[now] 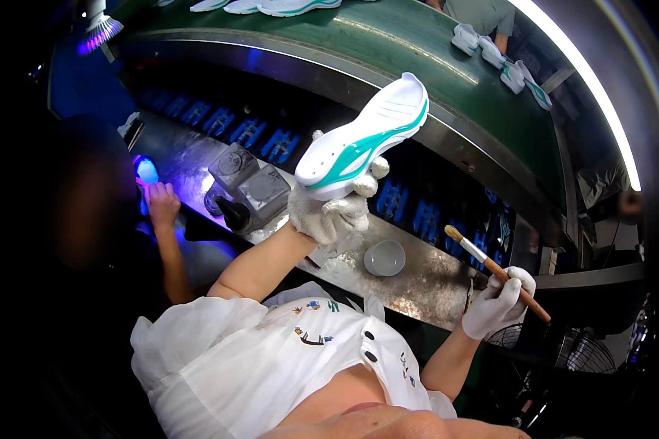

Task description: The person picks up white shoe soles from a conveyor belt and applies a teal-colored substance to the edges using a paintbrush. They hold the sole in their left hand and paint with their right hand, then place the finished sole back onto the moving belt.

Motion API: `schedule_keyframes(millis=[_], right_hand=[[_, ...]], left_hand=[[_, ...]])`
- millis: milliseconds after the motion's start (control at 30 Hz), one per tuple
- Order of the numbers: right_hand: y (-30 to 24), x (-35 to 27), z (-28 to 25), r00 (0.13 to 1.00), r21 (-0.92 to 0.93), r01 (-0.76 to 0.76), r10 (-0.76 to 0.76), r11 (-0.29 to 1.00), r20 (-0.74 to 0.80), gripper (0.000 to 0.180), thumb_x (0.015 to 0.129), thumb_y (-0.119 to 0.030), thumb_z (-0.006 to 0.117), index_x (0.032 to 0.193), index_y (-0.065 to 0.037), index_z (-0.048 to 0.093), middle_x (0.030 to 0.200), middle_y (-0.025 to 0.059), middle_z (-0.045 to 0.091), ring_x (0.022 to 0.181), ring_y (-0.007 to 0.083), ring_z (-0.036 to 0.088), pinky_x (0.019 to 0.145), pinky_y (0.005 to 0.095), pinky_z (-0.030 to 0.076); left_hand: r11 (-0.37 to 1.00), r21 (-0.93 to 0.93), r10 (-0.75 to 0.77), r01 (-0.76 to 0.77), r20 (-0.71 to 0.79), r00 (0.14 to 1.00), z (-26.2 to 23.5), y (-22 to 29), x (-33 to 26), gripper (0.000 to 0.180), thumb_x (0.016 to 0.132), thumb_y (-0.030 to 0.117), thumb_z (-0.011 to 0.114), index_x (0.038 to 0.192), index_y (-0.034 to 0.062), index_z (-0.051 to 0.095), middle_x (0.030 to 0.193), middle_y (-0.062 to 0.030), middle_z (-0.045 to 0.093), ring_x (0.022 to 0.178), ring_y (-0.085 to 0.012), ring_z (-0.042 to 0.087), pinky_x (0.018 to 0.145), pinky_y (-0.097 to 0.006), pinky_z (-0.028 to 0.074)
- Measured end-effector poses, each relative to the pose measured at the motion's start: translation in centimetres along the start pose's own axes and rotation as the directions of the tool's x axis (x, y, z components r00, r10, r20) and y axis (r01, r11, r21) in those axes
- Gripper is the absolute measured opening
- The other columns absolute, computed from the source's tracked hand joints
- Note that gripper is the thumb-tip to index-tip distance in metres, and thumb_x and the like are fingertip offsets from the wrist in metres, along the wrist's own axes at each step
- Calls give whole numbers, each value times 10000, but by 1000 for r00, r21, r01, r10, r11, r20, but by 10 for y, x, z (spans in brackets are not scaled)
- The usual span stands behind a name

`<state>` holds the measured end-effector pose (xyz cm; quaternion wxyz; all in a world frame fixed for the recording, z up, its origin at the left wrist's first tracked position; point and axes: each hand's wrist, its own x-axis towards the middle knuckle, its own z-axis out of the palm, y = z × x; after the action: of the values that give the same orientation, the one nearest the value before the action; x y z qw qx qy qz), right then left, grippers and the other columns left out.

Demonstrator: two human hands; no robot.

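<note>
Gloved left hand (329, 216) clamps a white-and-teal rubber shoe sole (364, 139) tilted up for access, while gloved right hand (496, 304) grips a wooden-handled brush (496, 272) above the steel counter (417, 282).

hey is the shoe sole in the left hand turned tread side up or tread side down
Tread side up. The left hand holds the sole raised, its white and teal grooved bottom facing the camera. The right hand holds a brush apart from it.

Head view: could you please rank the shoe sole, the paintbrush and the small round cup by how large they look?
1. Shoe sole, white and teal, held up in the left hand; closeness to the camera may enlarge it.
2. Paintbrush, in the right hand: nearly as long, far thinner.
3. Small round cup on the metal bench.
</note>
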<state>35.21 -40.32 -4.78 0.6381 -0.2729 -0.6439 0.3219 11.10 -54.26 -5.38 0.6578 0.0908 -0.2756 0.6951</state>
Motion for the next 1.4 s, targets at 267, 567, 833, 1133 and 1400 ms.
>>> schedule_keyframes(millis=[267,567,833,1133,1400], right_hand=[[-6,-11,-2,959,156,-281,281,947,20,113,843,-91,446,867,0,508,774,31,446,618,73,423,575,169,393],[19,-21,-16,955,23,-289,290,957,-63,144,808,-105,467,855,12,536,758,61,514,545,102,504,502,206,419],[34,-38,-25,898,-1,-402,394,916,-198,108,829,-100,499,858,-2,535,753,46,513,529,72,482,499,184,397],[30,-62,-22,890,-220,-440,392,870,-233,95,837,-101,529,849,-12,560,613,34,560,519,65,519,482,197,421],[36,-65,-30,895,-126,-419,386,899,-223,72,822,-28,529,860,15,573,724,57,577,578,99,572,514,209,445]], left_hand=[[961,276,19,13,-113,993,10,19,22,729,860,561,405,1309,1,274,1131,-190,458,834,-267,576,508,-289,468],[-541,786,667,297,187,721,38,189,181,654,859,511,403,1271,5,353,1145,-200,484,924,-292,554,646,-323,443],[-893,-209,391,400,84,917,-32,212,319,595,857,467,401,1237,9,423,1158,-209,507,1004,-314,535,768,-353,422],[-879,-444,324,174,-287,902,-84,141,394,539,856,417,398,1200,14,502,1172,-219,534,1095,-339,514,906,-387,397],[-906,-319,266,277,77,961,-95,155,382,359,785,258,588,1074,46,595,1205,-178,516,1082,-381,498,943,-372,396]])
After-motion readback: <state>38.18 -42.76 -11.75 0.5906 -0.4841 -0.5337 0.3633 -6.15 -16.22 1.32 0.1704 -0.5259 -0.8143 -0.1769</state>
